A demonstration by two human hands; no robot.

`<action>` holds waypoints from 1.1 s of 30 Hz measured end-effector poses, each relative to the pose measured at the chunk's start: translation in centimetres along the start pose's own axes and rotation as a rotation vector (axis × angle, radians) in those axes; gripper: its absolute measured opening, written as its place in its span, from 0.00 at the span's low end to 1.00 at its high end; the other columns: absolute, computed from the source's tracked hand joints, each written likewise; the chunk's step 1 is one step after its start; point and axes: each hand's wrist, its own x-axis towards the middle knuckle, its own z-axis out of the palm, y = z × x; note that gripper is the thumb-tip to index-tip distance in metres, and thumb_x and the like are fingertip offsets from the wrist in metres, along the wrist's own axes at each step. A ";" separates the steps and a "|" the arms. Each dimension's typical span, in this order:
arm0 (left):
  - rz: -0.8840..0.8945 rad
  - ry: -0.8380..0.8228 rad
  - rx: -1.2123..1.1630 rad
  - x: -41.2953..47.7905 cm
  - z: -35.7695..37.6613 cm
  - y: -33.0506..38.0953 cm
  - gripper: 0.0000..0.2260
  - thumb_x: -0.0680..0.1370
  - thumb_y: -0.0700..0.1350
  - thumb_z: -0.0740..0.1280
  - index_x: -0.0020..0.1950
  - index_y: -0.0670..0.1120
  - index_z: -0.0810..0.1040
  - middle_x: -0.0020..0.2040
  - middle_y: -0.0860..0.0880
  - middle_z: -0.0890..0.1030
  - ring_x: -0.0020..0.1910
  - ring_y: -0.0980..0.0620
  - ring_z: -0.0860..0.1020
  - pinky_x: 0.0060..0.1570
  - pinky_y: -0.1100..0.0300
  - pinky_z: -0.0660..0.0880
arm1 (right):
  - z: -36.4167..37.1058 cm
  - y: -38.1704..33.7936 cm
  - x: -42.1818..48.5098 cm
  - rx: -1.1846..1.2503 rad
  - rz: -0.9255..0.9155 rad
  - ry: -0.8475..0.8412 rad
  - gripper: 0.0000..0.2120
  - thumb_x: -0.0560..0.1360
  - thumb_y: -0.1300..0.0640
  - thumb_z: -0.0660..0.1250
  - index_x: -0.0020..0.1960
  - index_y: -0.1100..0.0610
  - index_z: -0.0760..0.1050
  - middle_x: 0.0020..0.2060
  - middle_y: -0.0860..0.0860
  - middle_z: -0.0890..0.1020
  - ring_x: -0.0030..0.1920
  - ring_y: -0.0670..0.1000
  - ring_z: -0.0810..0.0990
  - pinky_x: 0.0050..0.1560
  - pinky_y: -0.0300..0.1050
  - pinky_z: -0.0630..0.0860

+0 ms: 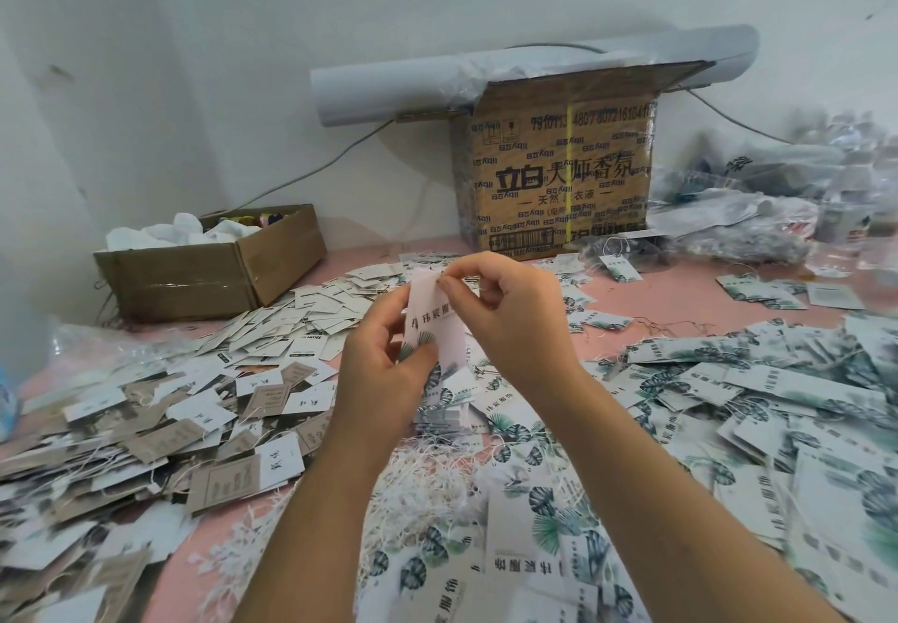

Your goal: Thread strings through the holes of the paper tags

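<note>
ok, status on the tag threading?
Left hand grips tag, upright. Right hand pinches its top edge; string too fine to see. Loose tags heaped all round, none in the way.

Background items on the pink tabletop (680, 288), against a white wall.
A printed cardboard carton (559, 170) stands at the back with a white paper roll (388, 88) across its top; an open brown box (209, 277) sits left, crumpled clear plastic bags (777, 214) right, and a grey cable (311, 170) runs behind.

Tag piles (729, 379) all around, carton (559, 175) behind

Forearms raised, converging — left hand (384, 355) curled round a paper tag (431, 316), right hand (505, 311) pinching its top edge
</note>
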 end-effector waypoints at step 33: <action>-0.194 0.212 -0.355 0.6 -0.1 0.3 0.10 0.81 0.36 0.58 0.43 0.47 0.73 0.33 0.53 0.81 0.33 0.57 0.79 0.38 0.62 0.78 | 0.6 -0.2 -0.3 -0.010 -0.004 -0.305 0.06 0.75 0.57 0.67 0.46 0.56 0.82 0.20 0.40 0.66 0.23 0.41 0.65 0.28 0.39 0.62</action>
